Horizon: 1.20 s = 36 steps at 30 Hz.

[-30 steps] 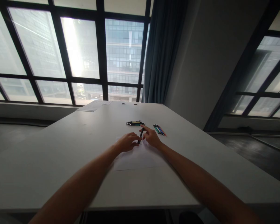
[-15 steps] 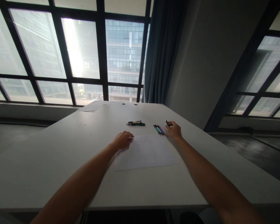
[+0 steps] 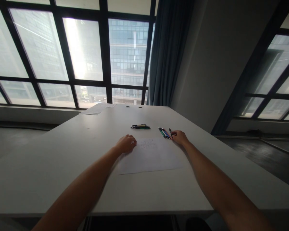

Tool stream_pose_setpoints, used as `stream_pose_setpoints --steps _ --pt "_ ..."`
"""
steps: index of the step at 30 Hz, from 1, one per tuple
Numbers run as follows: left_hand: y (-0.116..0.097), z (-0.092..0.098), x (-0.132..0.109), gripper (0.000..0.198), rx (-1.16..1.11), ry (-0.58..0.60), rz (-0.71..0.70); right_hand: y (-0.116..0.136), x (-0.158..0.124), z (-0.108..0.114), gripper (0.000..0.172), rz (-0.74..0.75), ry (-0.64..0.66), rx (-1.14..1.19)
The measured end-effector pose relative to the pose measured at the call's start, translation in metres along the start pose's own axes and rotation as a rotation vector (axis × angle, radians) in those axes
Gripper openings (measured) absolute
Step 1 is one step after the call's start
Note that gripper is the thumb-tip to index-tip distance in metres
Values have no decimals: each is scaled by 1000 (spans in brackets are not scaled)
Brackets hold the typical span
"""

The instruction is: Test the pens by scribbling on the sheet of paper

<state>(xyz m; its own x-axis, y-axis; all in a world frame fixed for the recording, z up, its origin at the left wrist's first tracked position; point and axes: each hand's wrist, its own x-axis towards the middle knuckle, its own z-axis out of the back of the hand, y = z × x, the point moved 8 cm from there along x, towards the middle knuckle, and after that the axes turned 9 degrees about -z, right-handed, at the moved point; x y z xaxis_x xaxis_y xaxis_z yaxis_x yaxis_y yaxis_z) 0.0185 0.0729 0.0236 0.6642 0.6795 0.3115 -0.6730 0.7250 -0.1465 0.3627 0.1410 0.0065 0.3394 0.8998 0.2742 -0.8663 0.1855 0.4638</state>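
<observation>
A dark pen (image 3: 170,132) is pinched between the fingertips of my right hand (image 3: 180,137), low over the table and beside a slanted row of several pens (image 3: 164,133). The row has green, blue, black and reddish barrels. My left hand (image 3: 126,144) rests on the upper left edge of a white sheet of paper (image 3: 151,160), its fingers loosely bent with nothing seen in them. Small marks, too faint to read, cover the upper part of the sheet. Farther back lies a bunch of pens (image 3: 140,127), black, yellow and green.
The white table (image 3: 62,154) runs away from me toward the windows. More papers (image 3: 95,109) lie at its far left corner, near two dark round spots in the tabletop. A blue curtain (image 3: 165,57) and a grey wall stand behind the far right side.
My right hand has moved slightly left and down, bringing the pen alongside the right end of the row. My left hand has shifted slightly left and its fingers are more bent.
</observation>
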Motion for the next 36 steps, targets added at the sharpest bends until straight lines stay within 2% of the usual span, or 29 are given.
stream_pose_setpoints --steps 9,14,17,21,25,30,36 --pt "1 -1 0 25 -15 2 7 6 -7 2 36 1 50 76" --pt "3 -2 1 24 -16 2 8 16 -7 14 35 -20 -92 130" --pt "6 -4 2 22 -24 9 12 49 -7 4 29 95 -103 93" --pt "8 -2 1 21 -34 26 31 110 -10 -38 30 347 12 -92" --pt "7 -1 0 21 -42 50 35 152 -1 -68 34 419 41 -175" --pt "7 -2 0 19 -46 50 36 176 13 -82 29 412 36 -199" --pt "5 0 0 17 -60 62 42 187 8 -82 19 464 36 -231"
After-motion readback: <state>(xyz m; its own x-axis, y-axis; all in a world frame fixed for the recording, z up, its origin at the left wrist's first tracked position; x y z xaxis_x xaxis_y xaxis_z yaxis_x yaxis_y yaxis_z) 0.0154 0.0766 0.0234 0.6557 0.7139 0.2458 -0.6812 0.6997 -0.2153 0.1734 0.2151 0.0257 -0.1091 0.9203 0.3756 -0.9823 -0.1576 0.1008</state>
